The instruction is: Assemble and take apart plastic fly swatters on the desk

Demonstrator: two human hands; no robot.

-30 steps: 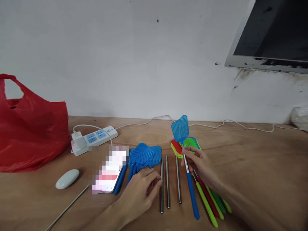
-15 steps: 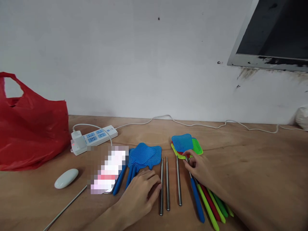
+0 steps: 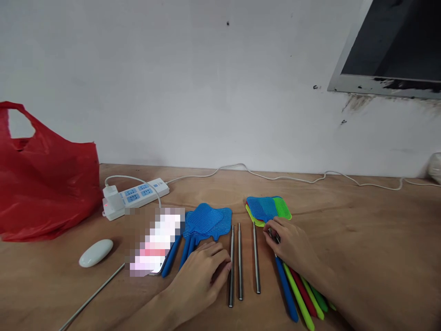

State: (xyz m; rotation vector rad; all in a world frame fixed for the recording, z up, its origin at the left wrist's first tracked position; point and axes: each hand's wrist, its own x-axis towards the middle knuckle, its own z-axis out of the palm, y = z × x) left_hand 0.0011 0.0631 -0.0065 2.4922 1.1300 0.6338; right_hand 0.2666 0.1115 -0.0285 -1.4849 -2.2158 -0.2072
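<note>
My right hand (image 3: pixel 291 241) is closed in a pinch on the neck of a blue fly swatter (image 3: pixel 285 289), on top of a stack of swatters with lime, red and green handles (image 3: pixel 302 296). The blue mesh head (image 3: pixel 260 208) lies over a bright green one (image 3: pixel 282 209). My left hand (image 3: pixel 203 271) rests loosely curled on the table over the handles of several blue fly swatters (image 3: pixel 208 220), with a gap between thumb and forefinger. Its fingertips are beside the leftmost of three metal rods (image 3: pixel 231 280); whether they touch it, I cannot tell.
At the left stand a red plastic bag (image 3: pixel 48 184) and a white power strip (image 3: pixel 138 195) with a charger. A phone with a blurred screen (image 3: pixel 158 243) and a white mouse-like object (image 3: pixel 96 253) lie nearer. A white cable (image 3: pixel 275 178) runs along the wall.
The blue swatter in my right hand has shifted slightly towards me, its head now lower over the stack. My left hand stays in place.
</note>
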